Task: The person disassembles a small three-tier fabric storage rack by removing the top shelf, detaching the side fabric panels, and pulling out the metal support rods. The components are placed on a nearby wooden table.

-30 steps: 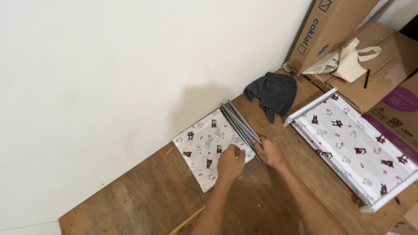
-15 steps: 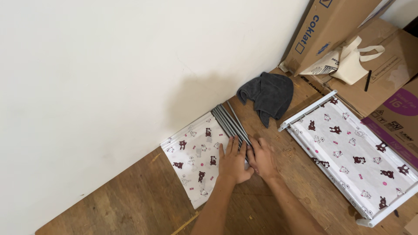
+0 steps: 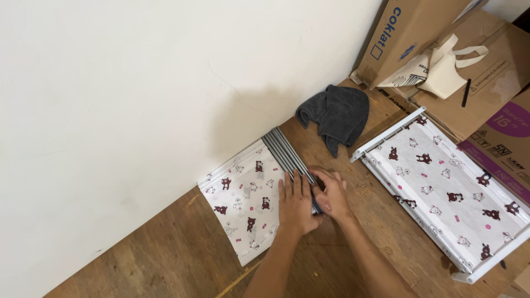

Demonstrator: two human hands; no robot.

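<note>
Plain cream wall point(image 3: 138, 83) above worn wooden floor point(image 3: 165, 259), cardboard boxes point(image 3: 441, 33) in corner.

Two hands point(image 3: 298, 203) point(image 3: 333, 194), one bundle of grey rods point(image 3: 287, 158), two bear-print fabric panels point(image 3: 240, 198) point(image 3: 441, 187), one grey cloth point(image 3: 337, 113), one tote bag point(image 3: 441, 72).

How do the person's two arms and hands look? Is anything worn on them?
Both forearms are bare, with no sleeve in view. The left hand and right hand wear no gloves, and no ring, watch or bracelet shows. The fingers are uncovered, with short nails as far as visible.
</note>
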